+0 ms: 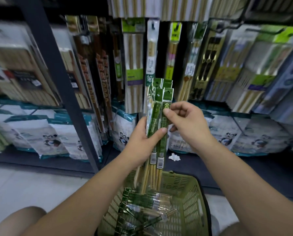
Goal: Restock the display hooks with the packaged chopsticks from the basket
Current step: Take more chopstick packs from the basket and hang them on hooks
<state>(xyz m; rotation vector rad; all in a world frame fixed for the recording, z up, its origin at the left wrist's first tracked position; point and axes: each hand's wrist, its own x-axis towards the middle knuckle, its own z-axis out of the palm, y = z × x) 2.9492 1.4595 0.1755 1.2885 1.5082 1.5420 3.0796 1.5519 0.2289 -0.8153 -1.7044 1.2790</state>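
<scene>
My left hand (143, 142) grips an upright bundle of several green-labelled chopstick packs (157, 106) around its middle, above the green plastic basket (191, 196). My right hand (185, 120) pinches the rightmost pack of that bundle between thumb and fingers near its upper part. More of the same packs (142, 206) lie flat inside the basket. Straight ahead on the display, a hook (152, 24) carries one narrow hanging pack (151, 53) of the same kind.
Other chopstick packs hang on hooks to the left and right. White bagged goods (45, 137) stand on the low shelf. A dark upright post (57, 79) slants at left. A crumpled scrap of paper (174, 157) lies on the shelf base. My knees flank the basket.
</scene>
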